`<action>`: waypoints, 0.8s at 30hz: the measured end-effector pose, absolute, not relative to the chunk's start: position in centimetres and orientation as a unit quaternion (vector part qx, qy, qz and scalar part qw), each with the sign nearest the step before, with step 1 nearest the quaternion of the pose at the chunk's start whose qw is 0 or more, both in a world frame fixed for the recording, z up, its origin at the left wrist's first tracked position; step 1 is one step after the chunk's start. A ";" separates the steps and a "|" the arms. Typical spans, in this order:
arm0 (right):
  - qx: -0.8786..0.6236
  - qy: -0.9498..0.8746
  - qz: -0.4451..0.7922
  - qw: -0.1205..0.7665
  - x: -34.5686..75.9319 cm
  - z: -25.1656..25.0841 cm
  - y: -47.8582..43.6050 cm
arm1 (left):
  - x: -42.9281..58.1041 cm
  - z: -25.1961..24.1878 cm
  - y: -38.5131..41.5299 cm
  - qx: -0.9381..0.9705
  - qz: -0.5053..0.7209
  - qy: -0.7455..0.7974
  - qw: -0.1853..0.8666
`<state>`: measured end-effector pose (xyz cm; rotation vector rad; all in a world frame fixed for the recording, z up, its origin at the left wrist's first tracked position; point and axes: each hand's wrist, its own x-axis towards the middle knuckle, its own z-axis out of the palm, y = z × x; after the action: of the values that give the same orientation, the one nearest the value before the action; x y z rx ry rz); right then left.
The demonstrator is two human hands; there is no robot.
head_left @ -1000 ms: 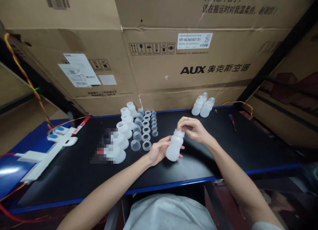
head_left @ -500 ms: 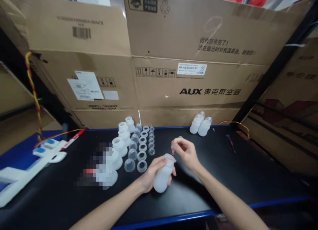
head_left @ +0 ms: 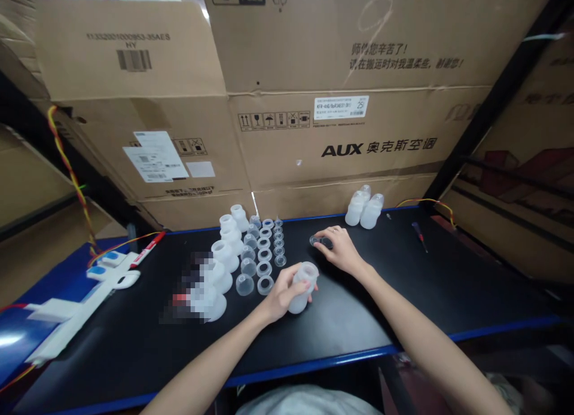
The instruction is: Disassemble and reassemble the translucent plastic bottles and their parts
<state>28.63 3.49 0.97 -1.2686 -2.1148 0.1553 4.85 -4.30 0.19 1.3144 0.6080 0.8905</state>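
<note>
My left hand [head_left: 287, 292] is wrapped around a frosted white baby bottle [head_left: 299, 296]. The bottle is tilted slightly, its round mouth facing up. Farther back, my right hand [head_left: 341, 249] is low over the black table, thumb and fingertips closed on a small clear plastic piece [head_left: 314, 240]. Another clear round piece [head_left: 327, 243] lies partly hidden under those fingers. Left of my hands stand rows of parts: open bottles [head_left: 225, 256], clear domed caps [head_left: 244, 284], screw rings [head_left: 265, 284] and small clear nipples [head_left: 280, 261].
Three capped bottles [head_left: 369, 213] stand at the back right, before a large cardboard box [head_left: 278, 176]. A screwdriver [head_left: 420, 237] lies farther right. On the left are a white power strip [head_left: 85, 310] and a red-and-white marker [head_left: 149, 249]. A blue edge [head_left: 314, 365] borders the table.
My right hand has gone from above the bottle's mouth, pinching a small translucent piece, to the tabletop farther back. The left hand still grips the bottle. The camera view has shifted.
</note>
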 end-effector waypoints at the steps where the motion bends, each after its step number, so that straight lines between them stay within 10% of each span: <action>1: -0.484 -0.812 0.057 0.322 28.7 1.0 3.6 | 4.9 0.0 -4.2 0.577 0.392 0.272 0.663; 24: -0.539 -0.804 -0.052 0.246 31.1 0.9 4.5 | 5.4 1.4 -4.6 0.559 0.398 0.322 0.652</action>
<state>31.09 4.47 0.88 -1.4700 -2.1932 -0.1423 5.39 -4.64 1.37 1.2681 0.7314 0.9038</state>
